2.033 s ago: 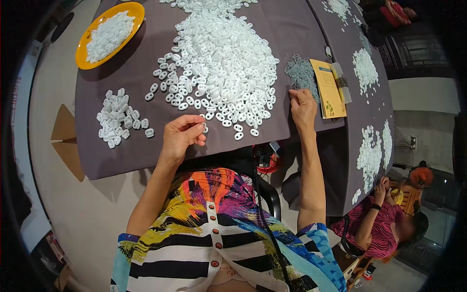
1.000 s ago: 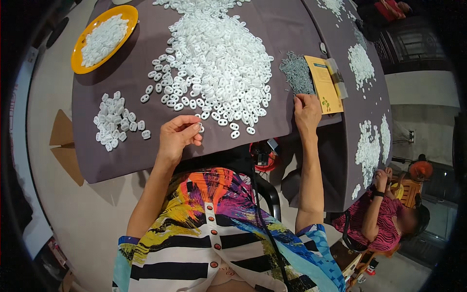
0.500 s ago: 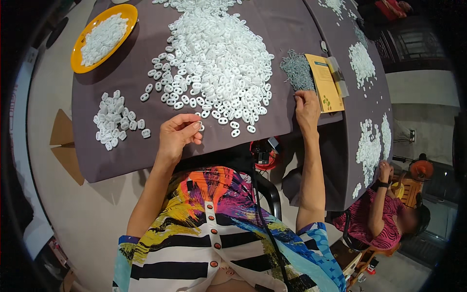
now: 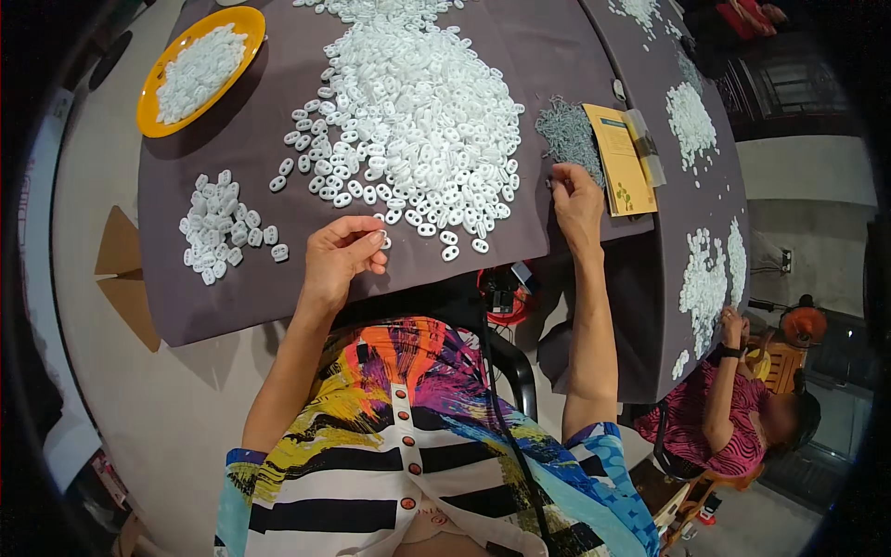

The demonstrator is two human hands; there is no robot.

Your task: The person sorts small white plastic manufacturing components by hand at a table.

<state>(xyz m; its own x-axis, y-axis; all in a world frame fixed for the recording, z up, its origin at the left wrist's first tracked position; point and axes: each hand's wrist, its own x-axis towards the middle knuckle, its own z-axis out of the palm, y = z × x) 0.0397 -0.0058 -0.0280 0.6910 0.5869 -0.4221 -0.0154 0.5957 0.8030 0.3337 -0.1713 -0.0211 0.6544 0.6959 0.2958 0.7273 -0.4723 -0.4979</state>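
Observation:
My left hand point(image 4: 342, 258), by the near table edge, pinches a small white oval plastic piece with two holes point(image 4: 385, 241) between thumb and fingers. Just beyond it spreads a big heap of the same white pieces point(image 4: 427, 111). My right hand point(image 4: 579, 206) is over the table to the right, thumb and fingertips pressed together. Whatever sits in that pinch is too small to make out. Right above those fingers lies a pile of small grey screw-like metal parts point(image 4: 568, 132), beside a yellow booklet point(image 4: 614, 153).
On the left are a smaller group of white pieces point(image 4: 223, 227) and an orange plate point(image 4: 148, 116) loaded with white parts. A grey cloth covers the table point(image 4: 306, 302). At the right, another person point(image 4: 710, 408) handles white pieces at an adjoining table point(image 4: 650, 306).
My right hand has drawn slightly left, off the edge of the grey metal pile, fingers still pinched. My left hand stays in place with its white piece.

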